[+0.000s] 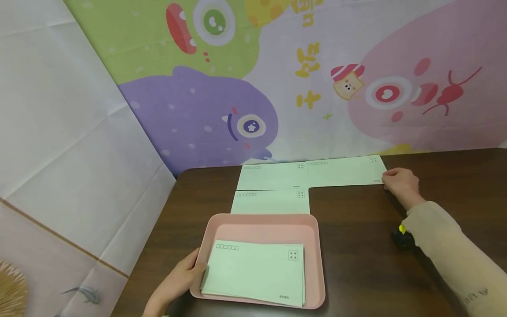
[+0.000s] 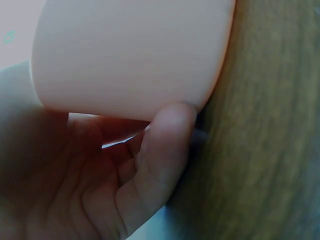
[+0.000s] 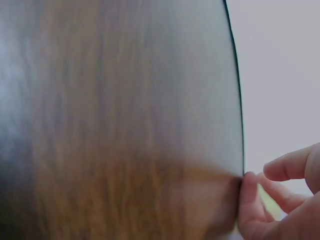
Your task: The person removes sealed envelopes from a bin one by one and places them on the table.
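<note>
A pink tray (image 1: 257,231) with a small stack of pale envelopes (image 1: 253,273) in it sits at the near side of the table. My left hand (image 1: 180,277) grips its left rim; in the left wrist view fingers curl about the tray's wall (image 2: 135,60). Two envelopes lie side by side along the back, a left one (image 1: 271,176) and a right one (image 1: 344,171). A third envelope (image 1: 269,201) lies below the left one, its lower part hidden by the tray. My right hand (image 1: 402,185) pinches the right envelope at its lower right corner.
The dark wooden table (image 1: 356,246) meets a cartoon-printed cloth (image 1: 206,114) at the back. White panels (image 1: 71,110) stand to the left. A small black thing with a yellow part (image 1: 402,235) shows under the right wrist.
</note>
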Motion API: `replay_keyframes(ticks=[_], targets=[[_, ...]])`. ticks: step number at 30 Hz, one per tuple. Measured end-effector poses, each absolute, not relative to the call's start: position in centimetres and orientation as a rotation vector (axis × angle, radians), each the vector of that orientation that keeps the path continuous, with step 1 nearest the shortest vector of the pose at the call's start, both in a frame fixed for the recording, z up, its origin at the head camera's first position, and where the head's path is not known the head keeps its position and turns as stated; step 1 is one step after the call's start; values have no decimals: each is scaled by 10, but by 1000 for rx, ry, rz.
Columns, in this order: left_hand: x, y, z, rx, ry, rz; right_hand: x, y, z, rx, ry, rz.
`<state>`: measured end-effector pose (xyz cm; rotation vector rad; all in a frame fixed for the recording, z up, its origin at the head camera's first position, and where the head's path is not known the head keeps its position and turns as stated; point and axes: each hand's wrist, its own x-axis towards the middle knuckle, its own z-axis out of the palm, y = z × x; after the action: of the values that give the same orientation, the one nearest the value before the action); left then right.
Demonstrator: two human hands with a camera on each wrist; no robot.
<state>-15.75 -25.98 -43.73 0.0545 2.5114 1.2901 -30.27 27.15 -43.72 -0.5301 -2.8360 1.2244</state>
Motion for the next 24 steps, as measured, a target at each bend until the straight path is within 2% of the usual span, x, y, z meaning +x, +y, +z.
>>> replay_keyframes(ticks=[11,24], targets=[[-158,-259,-438,63,2518,1290,-288,256,-421,-221,-2891,1185],[-158,-259,-438,67,2510,1291,-249,204,-406,219,-2843,1100]])
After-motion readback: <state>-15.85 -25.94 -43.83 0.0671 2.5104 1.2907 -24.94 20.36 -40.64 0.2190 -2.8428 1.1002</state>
